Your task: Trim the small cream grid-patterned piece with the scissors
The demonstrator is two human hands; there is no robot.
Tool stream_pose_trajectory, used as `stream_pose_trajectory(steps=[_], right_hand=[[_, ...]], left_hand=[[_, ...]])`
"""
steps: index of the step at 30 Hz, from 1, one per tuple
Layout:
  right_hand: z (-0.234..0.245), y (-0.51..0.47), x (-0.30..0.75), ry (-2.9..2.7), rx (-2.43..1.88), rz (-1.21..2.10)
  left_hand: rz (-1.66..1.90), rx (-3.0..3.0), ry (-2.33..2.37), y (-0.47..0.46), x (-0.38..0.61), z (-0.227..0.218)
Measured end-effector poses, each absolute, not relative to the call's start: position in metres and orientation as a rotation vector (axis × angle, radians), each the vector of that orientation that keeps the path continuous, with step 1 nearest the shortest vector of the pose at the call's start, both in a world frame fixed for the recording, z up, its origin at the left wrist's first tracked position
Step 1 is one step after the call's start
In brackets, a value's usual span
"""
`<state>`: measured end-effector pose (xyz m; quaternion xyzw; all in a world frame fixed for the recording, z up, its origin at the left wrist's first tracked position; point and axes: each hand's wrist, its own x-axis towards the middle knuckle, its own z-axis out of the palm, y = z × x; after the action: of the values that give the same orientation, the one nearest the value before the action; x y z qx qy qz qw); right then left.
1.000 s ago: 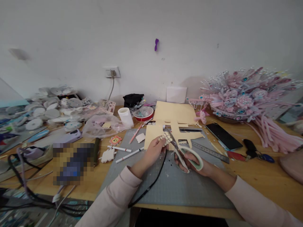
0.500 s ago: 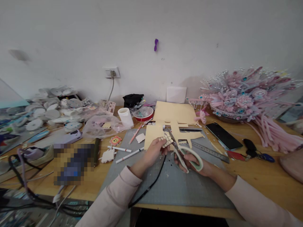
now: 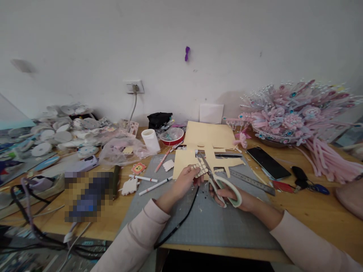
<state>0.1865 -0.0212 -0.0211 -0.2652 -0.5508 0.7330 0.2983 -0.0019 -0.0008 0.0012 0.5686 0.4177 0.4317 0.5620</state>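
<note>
My left hand (image 3: 185, 182) pinches a small cream card piece (image 3: 200, 168) drawn with dark outlines. In my right hand (image 3: 226, 195) is a pair of scissors (image 3: 236, 189) with pale green-white handles, fingers through the loops. The blades point up and away, right beside the card piece; whether they touch it I cannot tell. Both hands are above a grey cutting mat (image 3: 198, 230). Beyond them lies a cream card sheet with cut-out gaps (image 3: 210, 156), and a larger cream sheet (image 3: 210, 132) is behind it.
A steel ruler (image 3: 252, 181), a black phone (image 3: 268, 162) and keys (image 3: 307, 183) lie to the right, below a basket of pink flowers (image 3: 286, 121). White markers (image 3: 155, 186) and card cut-outs (image 3: 129, 187) are on the left. A black cable (image 3: 181, 223) crosses the mat.
The scissors' handles have closed slightly and shifted a little left. The card piece has turned slightly in my left hand. Everything else looks unmoved.
</note>
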Motion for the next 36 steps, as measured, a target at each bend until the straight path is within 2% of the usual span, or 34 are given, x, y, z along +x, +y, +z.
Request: stream_pose_trajectory(steps=[27,36], right_hand=[[-0.0152,-0.0205,0.1848,-1.569,-0.739,1.955],[-0.0163,-0.0208,0.1871,-1.579,-0.741,1.933]], left_hand=[[1.137,1.204,0.993,0.0069,-0.0114,-0.0009],[1.062,1.282,0.979,-0.0003,-0.0062,0.0051]])
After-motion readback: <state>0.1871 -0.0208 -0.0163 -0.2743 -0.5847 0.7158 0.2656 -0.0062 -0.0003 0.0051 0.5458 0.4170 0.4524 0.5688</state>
